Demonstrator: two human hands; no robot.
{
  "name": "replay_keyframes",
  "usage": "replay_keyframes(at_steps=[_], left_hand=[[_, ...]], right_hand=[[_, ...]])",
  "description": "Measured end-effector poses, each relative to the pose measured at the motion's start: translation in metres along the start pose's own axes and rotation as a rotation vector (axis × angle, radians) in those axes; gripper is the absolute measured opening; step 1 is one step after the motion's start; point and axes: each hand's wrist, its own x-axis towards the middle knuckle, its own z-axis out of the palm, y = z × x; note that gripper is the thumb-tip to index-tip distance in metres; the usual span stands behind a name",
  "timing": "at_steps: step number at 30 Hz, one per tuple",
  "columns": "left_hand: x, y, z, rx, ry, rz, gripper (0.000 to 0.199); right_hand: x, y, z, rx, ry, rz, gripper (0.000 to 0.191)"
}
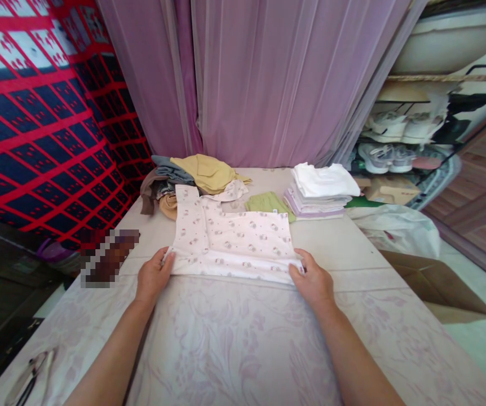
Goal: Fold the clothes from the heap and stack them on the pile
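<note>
We find the left hand closed on the near left corner of a patterned garment, thumb on top, and the right hand gripping the near right corner in the same pinch. In our judgement, the wide, paired grip keeps the near edge straight and evenly tensioned, since a single hold would let the thin fabric sag or skew. A folded band runs along that edge between the hands, while the rest of the garment lies spread on the sheet, whose support limits creasing. We note a green cloth just beyond the garment's far edge, and beside it, to the right, a neat stack with white on top; squared layers probably help it stand. At the far left, a loose pile of yellow, grey and brown clothing sits close to the garment, apart from the stack, which keeps rumpled and ordered items distinct. Behind hangs a purple curtain; shoes stand on a rack to the right.
</note>
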Motion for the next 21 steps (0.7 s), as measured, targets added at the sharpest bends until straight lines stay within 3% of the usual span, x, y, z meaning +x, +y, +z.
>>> replay_keyframes(at_steps=[7,14,18,21], left_hand=[[0.0030,-0.0001,0.0018,0.067,0.001,0.043,0.046],[-0.0015,-0.0089,0.0013,-0.122,0.029,-0.058,0.057],[-0.0013,-0.0076,0.0049,-0.022,0.025,-0.065,0.054],[-0.0033,-0.0047,0.0035,0.029,0.066,0.004,0.054]], right_hand=[[-0.0014,-0.0013,-0.0031,-0.135,-0.065,-0.013,0.045],[-0.0057,-0.0032,-0.0069,-0.127,0.000,-0.014,0.041],[-0.0049,-0.0042,-0.0057,-0.190,-0.011,0.045,0.039],[-0.0037,0.0028,-0.0005,-0.118,0.091,0.027,0.038]])
